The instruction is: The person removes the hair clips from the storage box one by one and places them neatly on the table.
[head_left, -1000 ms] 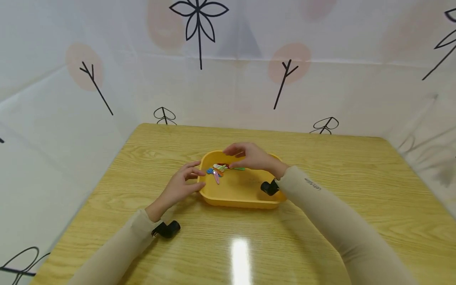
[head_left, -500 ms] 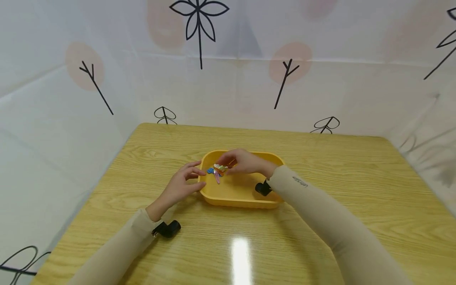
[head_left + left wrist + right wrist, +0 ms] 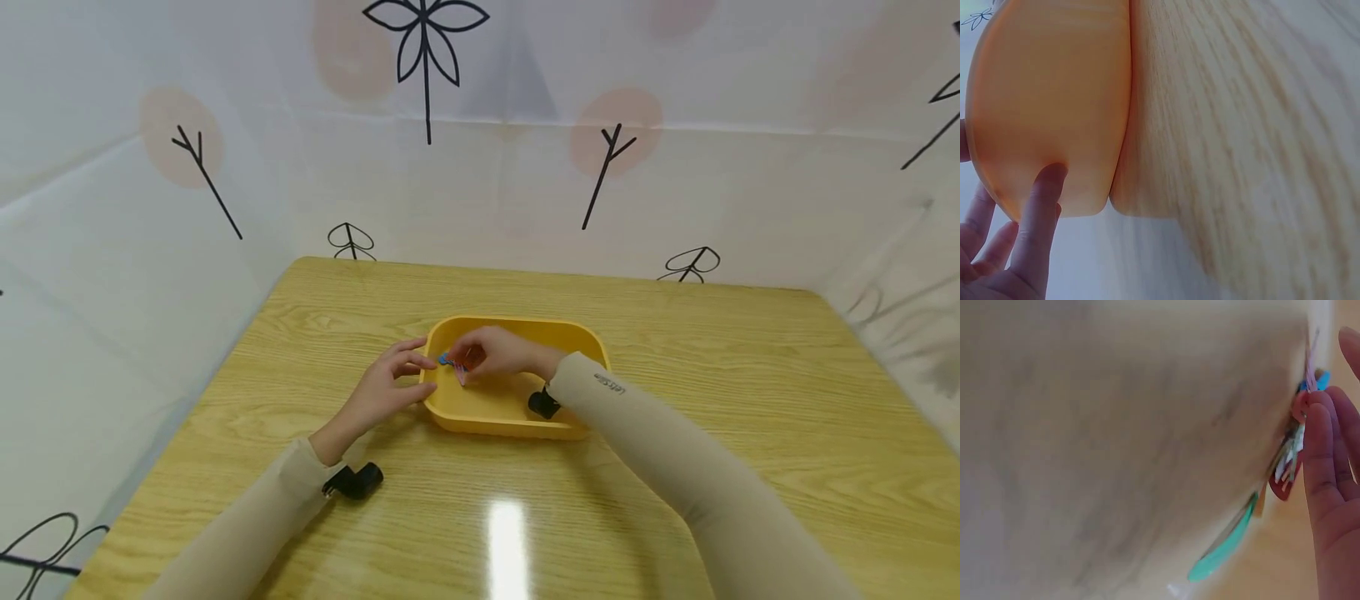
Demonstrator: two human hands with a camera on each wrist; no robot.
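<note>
While the left hand (image 3: 378, 387) rests loosely against the left edge of the tray (image 3: 510, 427), the right hand (image 3: 495, 350) bends over the clips (image 3: 1284, 485) near that edge; whether it grips one, I cannot tell. They look light, stiff and slick, probably best pinched by their sides. The pink clip (image 3: 461, 376) lies lengthwise toward the tray's near edge.

Just past the fingertips of the right hand (image 3: 1335, 494) show a pink hair clip (image 3: 1311, 372) and a blue hair clip (image 3: 1323, 379), with a dark red clip (image 3: 1280, 489) left of the fingers and a teal clip (image 3: 1222, 550) farther left.
</note>
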